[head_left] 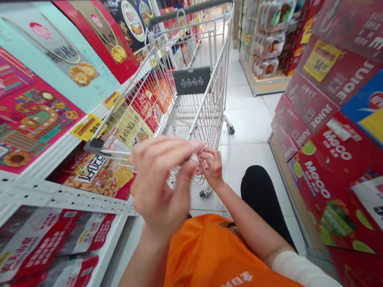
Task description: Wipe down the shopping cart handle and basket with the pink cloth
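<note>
My left hand (161,182) is raised in front of me, its fingers curled and their tips pressed against the fingertips of my right hand (210,164). The right hand's fingers are pinched together where the two hands meet. Whatever is between the fingertips is too small to make out. Both hands hover just before the near end of a wire shopping cart (203,93), whose basket looks bare inside. An orange vest (215,262) covers my chest below the hands.
Shelves of boxed biscuits and snacks (41,107) with yellow price tags line the left. Red juice cartons (329,149) are stacked on the right. A white tiled aisle (245,112) runs ahead past the cart, with more stacked goods (270,43) further on.
</note>
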A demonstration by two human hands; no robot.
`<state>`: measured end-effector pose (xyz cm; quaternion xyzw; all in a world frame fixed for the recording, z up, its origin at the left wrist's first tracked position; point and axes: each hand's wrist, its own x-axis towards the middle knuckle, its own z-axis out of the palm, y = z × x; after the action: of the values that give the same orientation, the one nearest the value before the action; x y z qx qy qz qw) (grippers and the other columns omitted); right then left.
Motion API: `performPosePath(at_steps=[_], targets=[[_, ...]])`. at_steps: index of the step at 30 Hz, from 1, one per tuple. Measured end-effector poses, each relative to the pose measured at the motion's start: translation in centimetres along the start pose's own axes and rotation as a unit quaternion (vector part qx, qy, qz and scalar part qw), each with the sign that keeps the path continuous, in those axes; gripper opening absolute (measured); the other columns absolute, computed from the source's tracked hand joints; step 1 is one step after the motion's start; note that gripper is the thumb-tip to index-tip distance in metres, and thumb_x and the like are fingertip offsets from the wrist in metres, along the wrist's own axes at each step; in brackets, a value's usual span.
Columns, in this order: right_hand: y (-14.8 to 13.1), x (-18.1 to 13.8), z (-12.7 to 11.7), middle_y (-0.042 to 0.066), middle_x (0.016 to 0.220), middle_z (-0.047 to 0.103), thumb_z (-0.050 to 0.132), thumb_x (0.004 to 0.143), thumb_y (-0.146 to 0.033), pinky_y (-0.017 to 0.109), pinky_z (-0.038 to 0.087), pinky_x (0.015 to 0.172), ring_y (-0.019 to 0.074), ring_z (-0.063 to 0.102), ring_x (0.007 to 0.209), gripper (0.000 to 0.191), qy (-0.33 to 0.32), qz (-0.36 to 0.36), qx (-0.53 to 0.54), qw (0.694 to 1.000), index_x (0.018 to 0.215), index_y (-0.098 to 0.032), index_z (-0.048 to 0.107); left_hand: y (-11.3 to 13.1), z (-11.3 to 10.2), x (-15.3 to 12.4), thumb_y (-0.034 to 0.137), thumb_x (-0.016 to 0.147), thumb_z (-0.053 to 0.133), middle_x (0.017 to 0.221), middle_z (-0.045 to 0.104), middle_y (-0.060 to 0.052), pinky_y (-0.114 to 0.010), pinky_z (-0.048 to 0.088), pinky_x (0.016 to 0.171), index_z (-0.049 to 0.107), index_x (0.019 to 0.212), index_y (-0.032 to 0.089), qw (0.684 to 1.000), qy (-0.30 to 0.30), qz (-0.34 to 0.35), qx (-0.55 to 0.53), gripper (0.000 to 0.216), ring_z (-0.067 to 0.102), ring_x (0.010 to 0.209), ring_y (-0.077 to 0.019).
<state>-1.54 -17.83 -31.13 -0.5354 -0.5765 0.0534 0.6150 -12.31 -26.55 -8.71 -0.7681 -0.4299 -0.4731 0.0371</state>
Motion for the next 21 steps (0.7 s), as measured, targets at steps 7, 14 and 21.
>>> performPosePath(at_steps=[7,14,21], targets=[[-2.6,1.2,1.2,0.009,0.114,0.065,0.057,0.090,-0.012,0.037,0.055,0.098,0.0197,0.062,0.113,0.026,0.115,0.003,0.056,0.992,0.109,-0.023,0.071,-12.4,3.5,1.6,0.051,0.105,0.019,0.074,0.070,-0.007,-0.045,0.041,0.090,0.068,0.075,0.023,0.986,-0.106,-0.067,0.109,0.064,0.061,0.078,-0.0241],[1.5,-0.6,0.7,0.009,0.101,0.069,0.050,0.089,-0.013,0.038,0.055,0.092,0.0205,0.063,0.100,0.021,0.081,0.037,0.013,0.996,0.091,-0.021,0.069,-12.4,4.5,0.4,0.043,0.104,0.022,0.060,0.057,-0.006,-0.046,0.037,0.085,0.052,0.057,0.024,0.989,-0.029,-0.066,0.129,0.058,0.053,0.066,-0.0225],[-0.2,3.2,0.8,0.012,0.142,0.062,0.052,0.094,-0.019,0.040,0.046,0.113,0.0203,0.053,0.135,0.036,0.067,0.008,0.045,0.997,0.127,-0.021,0.066,-12.5,5.6,0.2,0.037,0.102,0.021,0.062,0.055,-0.006,-0.048,0.037,0.088,0.048,0.058,0.025,0.989,0.015,-0.066,0.133,0.053,0.051,0.068,-0.0234]])
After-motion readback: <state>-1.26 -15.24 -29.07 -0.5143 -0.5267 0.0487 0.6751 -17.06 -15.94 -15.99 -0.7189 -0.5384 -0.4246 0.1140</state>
